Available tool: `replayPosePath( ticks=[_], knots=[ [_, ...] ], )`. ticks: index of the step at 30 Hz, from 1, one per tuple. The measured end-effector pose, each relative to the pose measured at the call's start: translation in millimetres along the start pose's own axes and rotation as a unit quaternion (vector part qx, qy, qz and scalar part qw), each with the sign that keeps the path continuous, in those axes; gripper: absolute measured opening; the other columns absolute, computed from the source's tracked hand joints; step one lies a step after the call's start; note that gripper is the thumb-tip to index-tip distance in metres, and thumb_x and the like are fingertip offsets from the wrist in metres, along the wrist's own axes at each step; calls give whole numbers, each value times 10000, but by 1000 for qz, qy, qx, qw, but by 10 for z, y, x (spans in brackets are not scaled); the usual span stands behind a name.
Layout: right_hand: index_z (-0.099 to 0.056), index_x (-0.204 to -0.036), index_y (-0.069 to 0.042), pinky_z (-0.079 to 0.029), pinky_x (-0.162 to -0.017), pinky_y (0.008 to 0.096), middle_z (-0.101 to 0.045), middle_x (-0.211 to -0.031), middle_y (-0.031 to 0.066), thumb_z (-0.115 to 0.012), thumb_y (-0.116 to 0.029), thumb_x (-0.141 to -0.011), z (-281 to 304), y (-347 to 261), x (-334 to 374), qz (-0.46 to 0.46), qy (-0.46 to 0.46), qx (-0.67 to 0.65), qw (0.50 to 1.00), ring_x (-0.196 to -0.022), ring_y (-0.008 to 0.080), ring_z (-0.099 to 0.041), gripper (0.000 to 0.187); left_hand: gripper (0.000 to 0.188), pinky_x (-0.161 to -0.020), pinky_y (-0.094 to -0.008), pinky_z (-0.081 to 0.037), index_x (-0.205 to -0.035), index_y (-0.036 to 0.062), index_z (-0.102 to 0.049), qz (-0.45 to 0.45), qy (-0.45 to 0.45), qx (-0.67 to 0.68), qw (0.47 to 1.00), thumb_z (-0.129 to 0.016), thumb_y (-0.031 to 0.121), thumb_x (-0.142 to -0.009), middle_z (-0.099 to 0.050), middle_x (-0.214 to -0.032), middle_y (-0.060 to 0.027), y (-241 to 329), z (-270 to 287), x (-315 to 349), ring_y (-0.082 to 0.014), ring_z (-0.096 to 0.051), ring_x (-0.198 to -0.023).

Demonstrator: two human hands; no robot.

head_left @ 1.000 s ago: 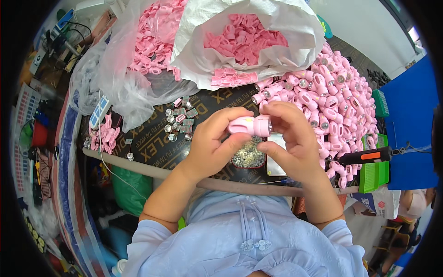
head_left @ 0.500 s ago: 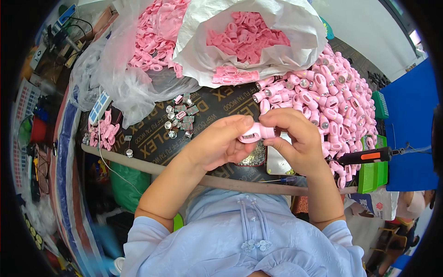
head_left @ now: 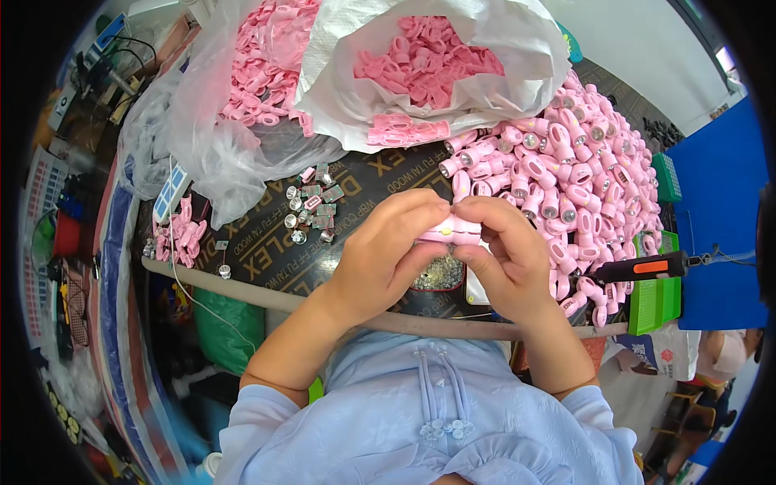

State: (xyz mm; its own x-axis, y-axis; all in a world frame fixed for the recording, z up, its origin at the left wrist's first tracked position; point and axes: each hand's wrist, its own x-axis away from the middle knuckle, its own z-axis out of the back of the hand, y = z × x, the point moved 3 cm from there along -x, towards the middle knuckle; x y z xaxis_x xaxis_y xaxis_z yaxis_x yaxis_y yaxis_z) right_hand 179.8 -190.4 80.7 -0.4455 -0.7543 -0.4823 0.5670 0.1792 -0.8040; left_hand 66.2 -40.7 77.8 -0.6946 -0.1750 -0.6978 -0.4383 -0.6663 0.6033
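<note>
Between my two hands is a small pink plastic flashlight (head_left: 449, 232), held over the front of the table. My left hand (head_left: 386, 252) pinches its left end, and my right hand (head_left: 508, 250) grips the right end. A seam line and a small yellow spot show on the side turned up; the fingers cover both ends. Just below the hands sits a red-rimmed container (head_left: 439, 275) of tiny metal pieces, partly hidden. To the right lies a large heap of similar pink flashlights (head_left: 578, 174). Small circuit boards with silvery reflectors (head_left: 314, 202) lie left of my hands.
A white sack (head_left: 331, 77) and a clear plastic bag (head_left: 194, 137) of pink shell parts stand at the back. An electric screwdriver (head_left: 643, 268) rests beside a green basket (head_left: 659, 295) at right. More pink pieces (head_left: 184, 236) and a power strip (head_left: 171, 192) are at left.
The flashlight has been turned in my hands: its slotted face and lamp end no longer show, and the seamed side does. My left fingers have closed around its end.
</note>
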Motion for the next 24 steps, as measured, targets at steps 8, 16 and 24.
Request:
replayPosePath(
  ticks=[8, 16, 24],
  knots=[
    [-520, -1336, 53, -546, -871, 284, -638, -1187, 125, -584, -22, -990, -67, 19, 24, -194, -1, -364, 911, -1035, 159, -647, 360, 422, -886, -402, -531, -1217, 51, -621, -41, -3, -6, 999, -750, -2, -818, -624, -1185, -189, -24, 20, 4, -351, -638, -1042],
    [-551, -1299, 45, -538, -808, 253, -670, -1083, 92, -588, -53, -997, -117, 101, 16, -286, -1, -347, 893, -916, 120, -649, 319, 467, -831, -415, -527, -1198, 4, -628, -66, -20, -41, 997, -765, -15, -752, -628, -1171, -182, -95, -54, 47, -349, -633, -978],
    [-563, -1247, 28, -518, -800, 236, -651, -1066, 55, -574, -63, -1009, -189, 138, 11, -235, 26, -313, 920, -934, 95, -627, 255, 459, -783, -406, -531, -1179, 4, -628, -98, 9, -83, 992, -771, -4, -742, -639, -1138, -169, -73, -94, 30, -333, -641, -917]
  ],
)
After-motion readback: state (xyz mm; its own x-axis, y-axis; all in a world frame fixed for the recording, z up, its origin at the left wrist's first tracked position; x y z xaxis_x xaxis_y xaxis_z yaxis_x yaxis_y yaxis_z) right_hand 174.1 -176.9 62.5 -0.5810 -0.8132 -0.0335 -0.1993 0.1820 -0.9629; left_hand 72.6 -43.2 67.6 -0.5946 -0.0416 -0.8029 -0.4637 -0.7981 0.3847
